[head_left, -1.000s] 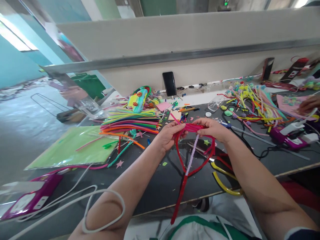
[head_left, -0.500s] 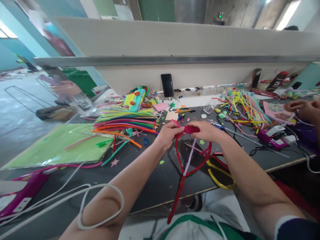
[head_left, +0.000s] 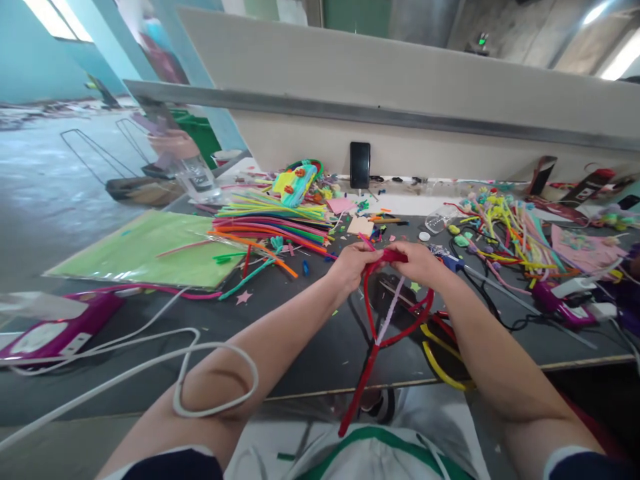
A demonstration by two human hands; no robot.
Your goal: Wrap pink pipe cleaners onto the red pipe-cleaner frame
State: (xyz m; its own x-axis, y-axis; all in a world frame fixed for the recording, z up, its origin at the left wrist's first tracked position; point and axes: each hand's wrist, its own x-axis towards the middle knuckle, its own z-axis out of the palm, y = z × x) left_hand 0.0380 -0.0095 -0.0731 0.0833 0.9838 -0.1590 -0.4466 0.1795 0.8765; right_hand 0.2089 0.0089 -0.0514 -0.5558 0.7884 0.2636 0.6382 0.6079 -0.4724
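Observation:
Both hands meet over the middle of the dark table, pinching a red pipe-cleaner shape point(head_left: 371, 363) at its top. Its loop opens below my fingers, with a lilac twisted stem point(head_left: 391, 310) across it and a red tail hanging past the table edge. My left hand point(head_left: 354, 265) is closed on the left part of the bunched red and pink strands. My right hand point(head_left: 417, 263) is closed on their right part, its fingertips close to the left ones. The exact grip is partly hidden by the fingers. Yellow pipe cleaners point(head_left: 443, 365) lie beside my right forearm.
Pipe cleaners in many colours point(head_left: 270, 223) are stacked at the back left, beside a green sheet in plastic point(head_left: 145, 253). A phone point(head_left: 360, 165) leans on the partition. A white cable point(head_left: 215, 347) loops over my left forearm. Purple power strips point(head_left: 565, 305) stand at both sides.
The camera view has turned left and tilted, so the scene sits further right. Both hands keep their hold on the red shape. The other person's hands at the right have mostly left view.

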